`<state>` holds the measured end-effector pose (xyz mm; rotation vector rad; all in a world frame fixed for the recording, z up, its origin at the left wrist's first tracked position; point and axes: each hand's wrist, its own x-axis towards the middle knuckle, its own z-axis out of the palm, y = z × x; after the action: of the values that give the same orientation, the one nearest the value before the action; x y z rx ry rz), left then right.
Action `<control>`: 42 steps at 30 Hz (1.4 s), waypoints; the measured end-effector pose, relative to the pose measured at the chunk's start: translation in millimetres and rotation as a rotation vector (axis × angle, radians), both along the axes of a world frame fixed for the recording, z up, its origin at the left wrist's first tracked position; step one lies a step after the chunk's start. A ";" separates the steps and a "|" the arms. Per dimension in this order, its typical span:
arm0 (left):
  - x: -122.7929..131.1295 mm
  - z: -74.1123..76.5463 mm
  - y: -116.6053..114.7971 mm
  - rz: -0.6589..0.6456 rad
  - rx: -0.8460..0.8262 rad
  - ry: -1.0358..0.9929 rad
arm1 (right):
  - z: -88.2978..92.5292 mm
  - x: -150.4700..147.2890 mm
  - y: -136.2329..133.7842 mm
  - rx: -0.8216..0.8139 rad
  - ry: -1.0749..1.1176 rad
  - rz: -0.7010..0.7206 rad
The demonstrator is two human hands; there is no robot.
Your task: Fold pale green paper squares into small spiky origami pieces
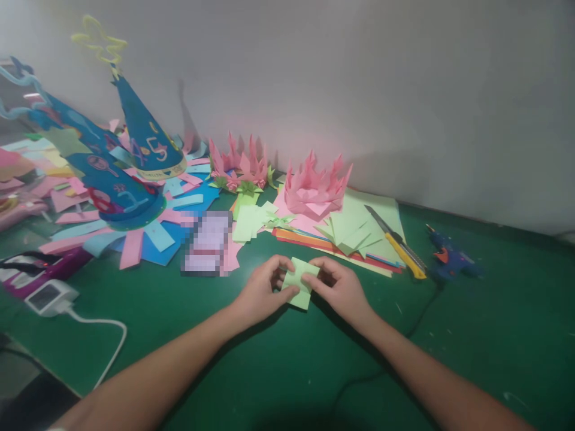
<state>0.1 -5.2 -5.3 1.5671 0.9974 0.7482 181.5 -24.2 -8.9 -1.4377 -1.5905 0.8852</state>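
- One green table (503,359) spans the foreground.
- Two blue cone hats (144,129) at the left, paper strips (131,248) fanned around the bases.
- Two pink paper crowns (312,190), side by side at the back.
- Left hand (265,286), fingers and thumb clamped on the green paper (298,296).
- Right hand (345,288), fingers and thumb pinching its other side.
- Yellow utility knife (406,256), beyond the right hand.
- Creased green paper, between both hands over the table.

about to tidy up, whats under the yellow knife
The yellow knife lies partly over pale green paper, its near end over the green table. Whatever it directly covers can't be seen.
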 end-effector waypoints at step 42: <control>0.9 7.2 3.4 0.027 -0.421 -0.405 | 2.0 3.9 1.7 0.483 -0.256 0.268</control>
<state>1.0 -1.7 1.9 0.9912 0.8094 0.7762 185.4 -22.5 -6.9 -1.0368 -2.0538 0.4200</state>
